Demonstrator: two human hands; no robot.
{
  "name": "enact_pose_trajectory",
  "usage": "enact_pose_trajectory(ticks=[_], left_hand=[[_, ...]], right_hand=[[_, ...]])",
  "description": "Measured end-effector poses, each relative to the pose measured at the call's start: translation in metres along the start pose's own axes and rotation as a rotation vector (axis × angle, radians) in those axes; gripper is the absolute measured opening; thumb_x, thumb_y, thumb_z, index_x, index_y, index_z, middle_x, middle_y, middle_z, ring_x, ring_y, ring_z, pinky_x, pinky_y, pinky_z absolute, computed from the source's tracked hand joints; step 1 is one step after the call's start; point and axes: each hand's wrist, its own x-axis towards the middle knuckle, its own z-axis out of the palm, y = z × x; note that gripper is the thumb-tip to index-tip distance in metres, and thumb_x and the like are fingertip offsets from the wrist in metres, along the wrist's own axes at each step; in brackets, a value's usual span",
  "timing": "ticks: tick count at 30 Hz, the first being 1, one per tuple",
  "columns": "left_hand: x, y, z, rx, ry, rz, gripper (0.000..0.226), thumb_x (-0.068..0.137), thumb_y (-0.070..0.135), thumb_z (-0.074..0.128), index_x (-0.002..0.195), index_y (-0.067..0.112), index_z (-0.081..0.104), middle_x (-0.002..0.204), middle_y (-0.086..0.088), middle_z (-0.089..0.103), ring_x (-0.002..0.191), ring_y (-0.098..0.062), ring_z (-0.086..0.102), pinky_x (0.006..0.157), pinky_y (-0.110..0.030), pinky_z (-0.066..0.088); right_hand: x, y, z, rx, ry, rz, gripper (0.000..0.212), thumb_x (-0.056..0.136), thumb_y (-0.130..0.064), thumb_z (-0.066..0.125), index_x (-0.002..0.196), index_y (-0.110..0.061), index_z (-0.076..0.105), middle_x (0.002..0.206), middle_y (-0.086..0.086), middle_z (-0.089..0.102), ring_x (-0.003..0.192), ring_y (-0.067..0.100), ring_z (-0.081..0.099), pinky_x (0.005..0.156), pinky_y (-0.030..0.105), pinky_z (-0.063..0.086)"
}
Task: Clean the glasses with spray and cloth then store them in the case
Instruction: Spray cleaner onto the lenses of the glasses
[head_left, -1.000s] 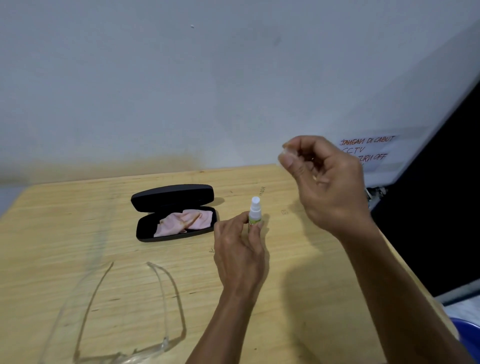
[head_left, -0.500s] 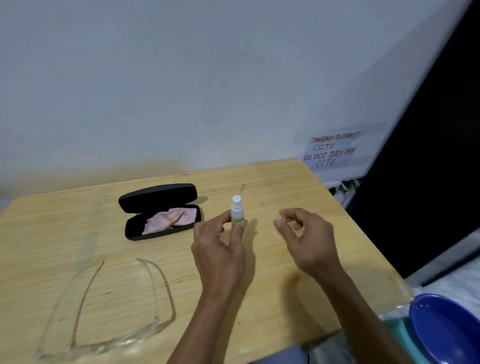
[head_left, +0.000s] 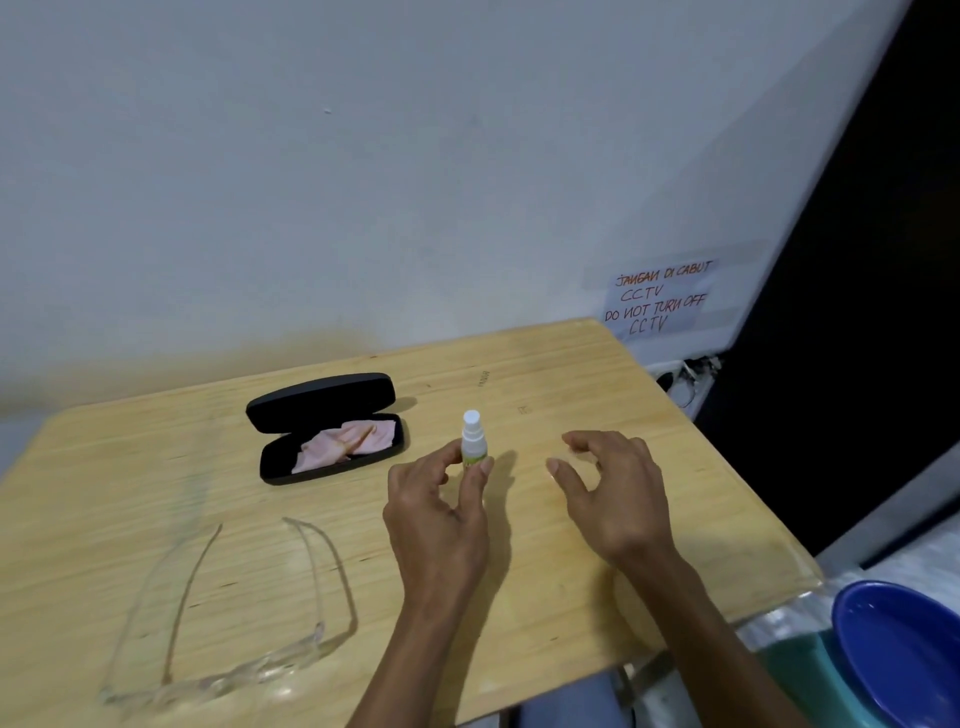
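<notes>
With the right hand (head_left: 615, 491) now lowered, fingers spread and empty, the left hand (head_left: 441, 512) pinches the small white-capped spray bottle (head_left: 472, 441) mid-table, uncapped, ready for spraying.

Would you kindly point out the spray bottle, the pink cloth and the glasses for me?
spray bottle (head_left: 471, 441), head view, on its white upper body.
pink cloth (head_left: 345, 444), head view, on its middle fold inside the open case.
glasses (head_left: 218, 683), head view, on the clear front frame.

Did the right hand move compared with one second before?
Yes. The right hand came down from above the spray bottle to just over the table, right of the bottle, fingers open.
</notes>
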Motion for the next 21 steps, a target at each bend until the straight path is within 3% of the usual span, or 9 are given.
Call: enact_pose_trajectory(ticks=[3,6,8,12,15,18,21], left_hand=[[-0.002,0.0,0.0,-0.016,-0.037,-0.037,0.021,0.082,0.027,0.076,0.102,0.032,0.075,0.09,0.018,0.06,0.09,-0.01,0.061,0.074,-0.033,0.052],[-0.007,0.003,0.001,-0.016,-0.077,-0.08,0.017,0.086,0.033,0.07,0.102,0.037,0.073,0.096,0.011,0.061,0.09,-0.005,0.06,0.077,-0.031,0.052],[-0.012,0.005,0.001,-0.014,-0.071,-0.093,0.01,0.087,0.037,0.068,0.096,0.039,0.072,0.093,0.014,0.059,0.087,-0.005,0.06,0.074,-0.035,0.054],[-0.018,0.009,-0.003,-0.02,-0.059,-0.071,0.007,0.087,0.032,0.069,0.092,0.037,0.071,0.086,0.018,0.057,0.089,-0.007,0.06,0.07,-0.038,0.054],[-0.02,0.01,-0.008,-0.012,-0.07,-0.046,0.011,0.087,0.027,0.07,0.093,0.036,0.072,0.083,0.022,0.059,0.092,-0.008,0.059,0.072,-0.036,0.053],[-0.022,0.016,-0.013,-0.014,-0.103,-0.051,0.02,0.085,0.026,0.071,0.091,0.045,0.068,0.088,0.033,0.06,0.095,-0.006,0.059,0.077,-0.03,0.052],[-0.023,0.018,-0.026,0.034,-0.151,-0.06,0.029,0.083,0.028,0.073,0.109,0.041,0.067,0.099,0.023,0.059,0.098,-0.002,0.057,0.082,-0.025,0.052]], right_hand=[[-0.011,-0.022,-0.006,0.224,0.078,-0.062,0.025,0.086,-0.033,0.077,0.11,-0.026,0.073,0.09,-0.019,0.068,0.086,0.01,0.058,0.078,0.023,0.047],[-0.021,-0.046,-0.006,0.345,0.026,-0.092,0.033,0.083,-0.038,0.079,0.115,-0.035,0.071,0.095,-0.023,0.068,0.09,0.003,0.06,0.075,0.005,0.042],[-0.026,-0.056,-0.003,0.346,0.023,-0.128,0.04,0.083,-0.041,0.079,0.121,-0.038,0.068,0.101,-0.024,0.067,0.095,0.001,0.061,0.076,0.007,0.045],[-0.031,-0.065,0.005,0.329,0.102,-0.15,0.037,0.084,-0.039,0.079,0.12,-0.039,0.069,0.094,-0.032,0.06,0.095,0.002,0.064,0.07,0.029,0.056],[-0.033,-0.064,0.01,0.336,0.117,-0.151,0.035,0.084,-0.031,0.081,0.117,-0.034,0.07,0.091,-0.03,0.061,0.095,0.005,0.067,0.076,0.038,0.058],[-0.034,-0.064,0.012,0.367,0.1,-0.147,0.032,0.086,-0.026,0.08,0.116,-0.032,0.071,0.095,-0.014,0.073,0.095,0.005,0.069,0.082,0.032,0.058],[-0.035,-0.066,0.01,0.453,0.108,-0.141,0.033,0.085,-0.022,0.079,0.113,-0.037,0.069,0.092,-0.016,0.074,0.091,0.001,0.07,0.08,0.019,0.055]])
